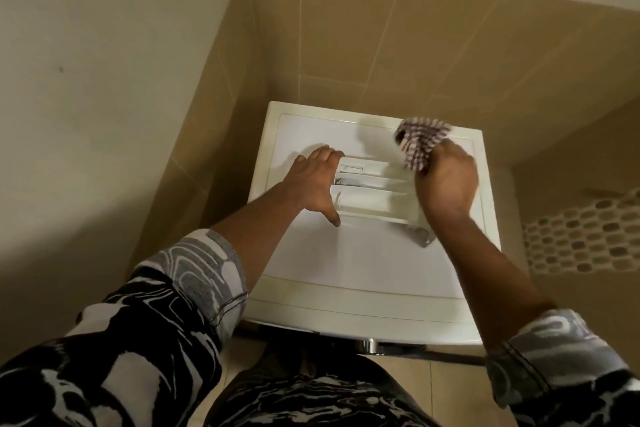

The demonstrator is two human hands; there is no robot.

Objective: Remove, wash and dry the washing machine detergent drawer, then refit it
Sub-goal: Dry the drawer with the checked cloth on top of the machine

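The white detergent drawer lies on top of the white washing machine, its compartments facing up. My left hand rests against the drawer's left end, fingers spread along its edge and thumb pointing toward me. My right hand is at the drawer's right end, closed around a brown-and-white checked cloth that sticks out above the fist. The drawer's right end is partly hidden behind that hand.
The machine stands in a corner, with a cream wall on the left and tan tiles behind. A mosaic-tiled strip shows at the right. The machine's chrome door rim is below its front edge.
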